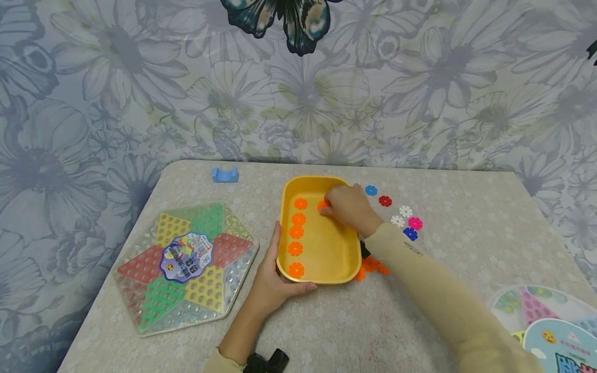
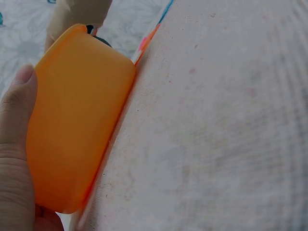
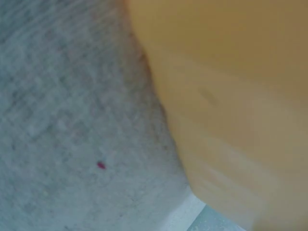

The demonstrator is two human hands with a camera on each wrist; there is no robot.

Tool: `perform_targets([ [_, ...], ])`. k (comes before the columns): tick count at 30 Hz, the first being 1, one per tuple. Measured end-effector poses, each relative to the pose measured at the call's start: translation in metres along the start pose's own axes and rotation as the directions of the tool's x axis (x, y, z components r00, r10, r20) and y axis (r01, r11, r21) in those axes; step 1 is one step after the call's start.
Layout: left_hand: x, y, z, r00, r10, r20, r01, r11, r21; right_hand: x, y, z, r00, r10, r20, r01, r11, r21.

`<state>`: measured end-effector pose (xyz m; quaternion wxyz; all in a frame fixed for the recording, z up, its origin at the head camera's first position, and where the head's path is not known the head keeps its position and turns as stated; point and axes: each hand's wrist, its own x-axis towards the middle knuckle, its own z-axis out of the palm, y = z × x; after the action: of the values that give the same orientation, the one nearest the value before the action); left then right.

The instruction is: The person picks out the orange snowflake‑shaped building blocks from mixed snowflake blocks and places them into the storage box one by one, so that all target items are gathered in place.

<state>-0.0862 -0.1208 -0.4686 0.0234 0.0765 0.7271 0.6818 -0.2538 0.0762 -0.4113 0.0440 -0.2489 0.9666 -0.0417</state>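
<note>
A yellow plastic tray [image 1: 328,254] lies on the table, with a column of several orange flower-shaped pieces [image 1: 296,231] along its left side. My left hand [image 1: 269,287] holds the tray's near left corner, fingers up the left wall and thumb along the front. The left wrist view shows a digit [image 2: 18,115] against the tray's outer wall [image 2: 82,120]. Inside the tray's far right part, my right hand [image 1: 350,208] pinches an orange flower-shaped piece [image 1: 323,205] near the floor. The right wrist view is mostly filled by a blurred yellowish surface.
More orange pieces [image 1: 370,265] are heaped right of the tray, partly behind the right forearm. Blue, red, white and pink pieces [image 1: 414,223] lie beyond it. A hexagonal peg board [image 1: 205,207] sits left, a small blue block [image 1: 225,175] behind, a round-edged package [image 1: 559,342] near right.
</note>
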Motion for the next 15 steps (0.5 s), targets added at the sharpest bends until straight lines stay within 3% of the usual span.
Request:
perform_targets([
  [6,0.0,0.0,0.001,1.0,0.003,-0.001,-0.003,1.0,0.0,0.0,-0.002,0.0,1.0,0.004,-0.001,-0.004,0.998,-0.065],
  [10,0.0,0.0,0.001,1.0,0.002,-0.003,-0.002,1.0,0.002,-0.003,-0.002,-0.002,0.999,-0.002,-0.043,0.003,1.0,0.024],
  [15,0.0,0.0,0.001,1.0,0.002,0.003,-0.002,1.0,-0.016,-0.011,0.003,-0.011,0.982,-0.033,-0.184,0.055,0.992,0.116],
])
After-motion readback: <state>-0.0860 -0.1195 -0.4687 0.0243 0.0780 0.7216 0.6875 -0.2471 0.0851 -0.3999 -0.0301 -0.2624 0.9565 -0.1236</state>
